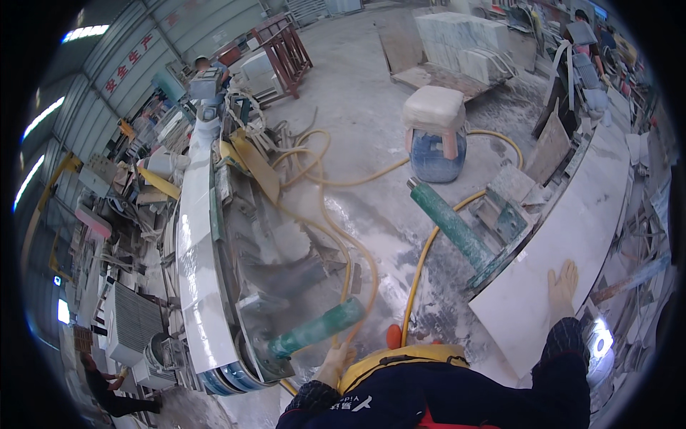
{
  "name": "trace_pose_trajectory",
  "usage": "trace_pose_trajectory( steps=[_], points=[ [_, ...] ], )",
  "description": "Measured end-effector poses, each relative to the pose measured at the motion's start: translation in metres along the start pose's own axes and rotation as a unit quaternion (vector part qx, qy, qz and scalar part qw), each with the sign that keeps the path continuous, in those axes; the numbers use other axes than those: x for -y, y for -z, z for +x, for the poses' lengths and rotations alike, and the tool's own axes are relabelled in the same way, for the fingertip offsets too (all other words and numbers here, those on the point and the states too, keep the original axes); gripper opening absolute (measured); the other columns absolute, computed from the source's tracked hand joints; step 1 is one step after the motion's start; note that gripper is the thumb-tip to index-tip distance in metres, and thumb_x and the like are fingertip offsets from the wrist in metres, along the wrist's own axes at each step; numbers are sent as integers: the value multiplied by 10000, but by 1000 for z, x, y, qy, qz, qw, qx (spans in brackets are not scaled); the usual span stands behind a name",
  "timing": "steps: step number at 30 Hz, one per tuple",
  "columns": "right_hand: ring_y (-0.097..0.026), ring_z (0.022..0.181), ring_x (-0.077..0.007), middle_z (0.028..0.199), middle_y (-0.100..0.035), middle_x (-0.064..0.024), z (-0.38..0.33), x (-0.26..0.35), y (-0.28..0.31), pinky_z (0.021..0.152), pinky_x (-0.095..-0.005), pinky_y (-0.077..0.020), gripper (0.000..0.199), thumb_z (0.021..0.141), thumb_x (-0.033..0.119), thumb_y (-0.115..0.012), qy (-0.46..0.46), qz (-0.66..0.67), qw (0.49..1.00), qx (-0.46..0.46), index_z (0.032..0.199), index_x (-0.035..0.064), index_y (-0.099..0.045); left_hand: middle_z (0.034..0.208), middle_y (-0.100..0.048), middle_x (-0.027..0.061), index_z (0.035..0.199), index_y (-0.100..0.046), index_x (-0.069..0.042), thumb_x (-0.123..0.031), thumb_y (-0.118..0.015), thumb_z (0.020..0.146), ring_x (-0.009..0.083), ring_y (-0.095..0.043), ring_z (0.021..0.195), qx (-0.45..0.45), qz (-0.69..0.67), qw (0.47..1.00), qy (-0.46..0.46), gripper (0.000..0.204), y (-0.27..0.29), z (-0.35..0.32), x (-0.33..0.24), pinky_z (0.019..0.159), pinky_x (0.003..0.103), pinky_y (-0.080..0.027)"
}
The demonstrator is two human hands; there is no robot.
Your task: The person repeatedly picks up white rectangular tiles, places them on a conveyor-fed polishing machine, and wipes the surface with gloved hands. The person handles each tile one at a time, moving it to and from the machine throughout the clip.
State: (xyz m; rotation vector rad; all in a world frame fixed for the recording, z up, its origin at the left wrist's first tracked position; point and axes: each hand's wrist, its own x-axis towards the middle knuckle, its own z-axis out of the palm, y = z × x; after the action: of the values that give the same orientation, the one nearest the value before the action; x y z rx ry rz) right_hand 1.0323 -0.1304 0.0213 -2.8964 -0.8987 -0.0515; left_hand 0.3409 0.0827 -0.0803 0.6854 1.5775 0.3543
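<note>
My right hand (pixel 563 284), in a pale glove, lies flat with fingers stretched out on a long white stone slab (pixel 525 297) at the right. Beside the yellow apron (pixel 411 352) at my waist is my left hand (pixel 334 363), also pale-gloved. Its fingers show only small and foreshortened, so what they hold, if anything, is unclear. Just beyond that hand sits a green cylinder (pixel 318 329) on the left-hand machine. A second green cylinder (pixel 451 225) sticks out from the near end of the right-hand bench. An orange knob-like thing (pixel 394 336) shows at the apron's edge.
Yellow hoses (pixel 364 254) loop across the dusty floor. A padded stool on a blue drum (pixel 437 154) stands ahead. Another long white slab (pixel 200 250) runs along the left. Stacked stone blocks (pixel 461 43) stand farther off. Other people work at far left, lower left and far right.
</note>
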Motion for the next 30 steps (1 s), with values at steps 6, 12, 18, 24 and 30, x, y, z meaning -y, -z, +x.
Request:
trace_pose_trajectory(
  steps=[6, 12, 18, 24, 30],
  points=[
    [-231, 1548, -406, 1642, -283, -294, 4, -5, -5, 1284, -470, -136, 786, 1027, 423, -536, 13, 3, 1000, -15, 1584, -68, -280, 1072, -725, 178, 1221, -599, 4, -323, -572, 1037, 264, -715, 825, 5, -14, 1000, -11, 376, -4, 0, -2, 693, 366, -592],
    [-228, 1549, -402, 1645, -274, -296, 7, -4, -1, 1286, -467, -140, 777, 1031, 422, -536, 4, -2, 1000, -5, 1583, -66, -289, 990, -726, 151, 1116, -612, -5, -308, -587, 1034, 233, -685, 740, 26, -32, 999, -6, 315, -10, 2, -10, 633, 342, -562],
    [-220, 1552, -397, 1654, -266, -280, 10, -4, 1, 1287, -463, -135, 781, 1033, 433, -529, -3, -11, 1000, 1, 1593, -50, -278, 1087, -743, 153, 1215, -627, -8, -333, -597, 1029, 230, -728, 829, -8, 7, 1000, -6, 376, -24, -10, -24, 718, 347, -591],
    [-209, 1557, -396, 1665, -252, -267, 14, -6, -2, 1285, -469, -134, 785, 1043, 455, -503, -21, -19, 1000, 12, 1612, -22, -246, 1109, -743, 157, 1271, -606, -16, -338, -597, 1036, 251, -739, 892, -12, 12, 1000, -7, 399, -25, -18, -28, 777, 357, -603],
    [-202, 1562, -390, 1667, -251, -265, 18, -8, -5, 1285, -466, -129, 792, 1039, 450, -508, -23, -20, 999, 11, 1612, -27, -241, 1094, -741, 159, 1303, -572, 1, -323, -595, 1045, 246, -732, 866, -7, 4, 1000, -4, 416, -21, -8, -20, 753, 353, -598]
  ],
)
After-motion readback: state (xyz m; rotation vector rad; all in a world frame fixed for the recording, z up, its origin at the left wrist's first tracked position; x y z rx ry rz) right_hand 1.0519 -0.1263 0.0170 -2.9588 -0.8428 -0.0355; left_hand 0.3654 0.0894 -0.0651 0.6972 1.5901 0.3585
